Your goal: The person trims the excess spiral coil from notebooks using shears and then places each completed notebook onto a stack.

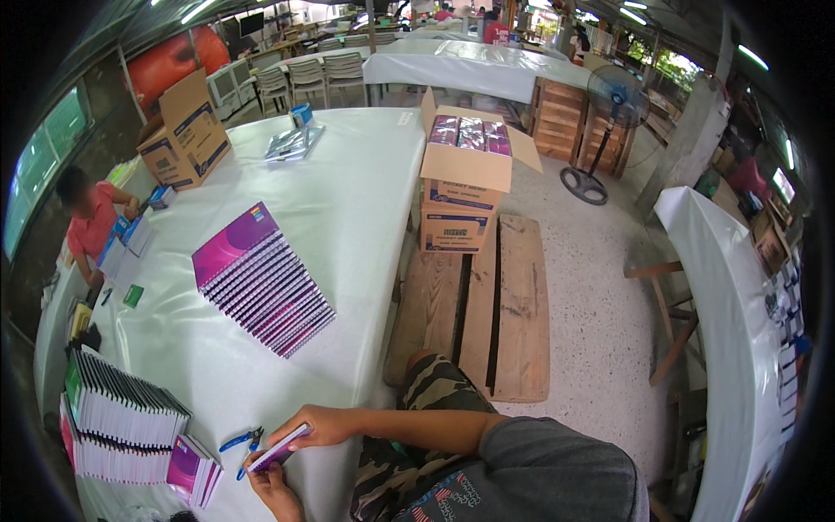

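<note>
A small purple spiral notebook [280, 449] is tilted between my two hands, just above the near edge of the white-covered table. My right hand [315, 426] grips its upper end, fingers closed. The lower end is pinched by my left hand [277, 494], which is partly cut off by the bottom edge. Blue-handled pliers [240, 441] lie on the table just beyond the notebook, partly hidden behind it. Left of my hands, a few purple notebooks [193, 470] lean against rows of stacked spiral notebooks [130, 418].
Overlapping purple notebooks [265, 278] form a long stack mid-table. A carton [185, 139] stands at the far left, near a person in pink [91, 222] handling blue items. Open cartons [465, 178] holding wrapped packs sit on a wooden bench [519, 304]. Beyond stands a fan [600, 130].
</note>
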{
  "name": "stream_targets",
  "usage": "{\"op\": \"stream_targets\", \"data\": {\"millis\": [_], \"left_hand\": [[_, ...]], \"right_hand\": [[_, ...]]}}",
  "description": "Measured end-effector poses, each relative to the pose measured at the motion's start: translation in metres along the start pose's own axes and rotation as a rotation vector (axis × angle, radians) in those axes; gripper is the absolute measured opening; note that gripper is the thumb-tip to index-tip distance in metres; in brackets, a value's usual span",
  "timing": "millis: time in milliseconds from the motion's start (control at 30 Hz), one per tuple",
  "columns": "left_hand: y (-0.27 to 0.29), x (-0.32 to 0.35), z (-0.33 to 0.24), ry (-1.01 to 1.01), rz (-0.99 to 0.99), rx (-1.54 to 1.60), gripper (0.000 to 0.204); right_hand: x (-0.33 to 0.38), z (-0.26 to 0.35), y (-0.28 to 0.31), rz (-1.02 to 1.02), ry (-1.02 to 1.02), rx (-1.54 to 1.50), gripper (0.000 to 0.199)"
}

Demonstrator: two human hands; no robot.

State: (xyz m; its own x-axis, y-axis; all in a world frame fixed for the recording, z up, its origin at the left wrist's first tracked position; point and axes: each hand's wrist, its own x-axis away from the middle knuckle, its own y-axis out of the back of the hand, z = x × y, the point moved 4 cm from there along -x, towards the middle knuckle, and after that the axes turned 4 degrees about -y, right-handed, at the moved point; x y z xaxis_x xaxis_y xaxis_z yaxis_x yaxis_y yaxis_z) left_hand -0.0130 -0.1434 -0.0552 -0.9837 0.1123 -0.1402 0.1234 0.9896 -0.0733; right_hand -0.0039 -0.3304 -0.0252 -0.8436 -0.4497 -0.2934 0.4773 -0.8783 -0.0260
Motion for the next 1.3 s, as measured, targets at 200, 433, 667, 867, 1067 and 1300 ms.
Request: {"op": "stream_targets", "data": {"millis": [200, 433, 667, 867, 1067, 1300], "left_hand": [[0.009, -0.006, -0.009, -0.12, 0.105, -0.241, 0.034], [0.145, -0.011, -0.09, -0.223, -0.337, -1.596, 0.028], [0.219, 0.021, -0.041, -0.001, -0.446, -1.827, 0.036], [0.184, 0.013, -0.064, 0.136, -0.583, -1.624, 0.029], [0.158, 0.014, -0.073, 0.188, -0.667, -1.393, 0.036], [0.144, 0.012, -0.077, 0.17, -0.621, -1.444, 0.036]], "right_hand": [[0.0, -0.003, 0.0, 0.055, 0.061, 0.042, 0.037], [0.005, 0.005, 0.0, -0.025, 0.053, 0.062, 0.038], [0.0, 0.005, -0.004, 0.045, 0.04, 0.071, 0.031], [0.003, 0.008, -0.002, 0.038, 0.041, 0.096, 0.031], [0.002, 0.005, -0.003, 0.034, 0.025, 0.081, 0.031], [0.001, 0.004, -0.003, 0.039, -0.015, 0.058, 0.031]]}}
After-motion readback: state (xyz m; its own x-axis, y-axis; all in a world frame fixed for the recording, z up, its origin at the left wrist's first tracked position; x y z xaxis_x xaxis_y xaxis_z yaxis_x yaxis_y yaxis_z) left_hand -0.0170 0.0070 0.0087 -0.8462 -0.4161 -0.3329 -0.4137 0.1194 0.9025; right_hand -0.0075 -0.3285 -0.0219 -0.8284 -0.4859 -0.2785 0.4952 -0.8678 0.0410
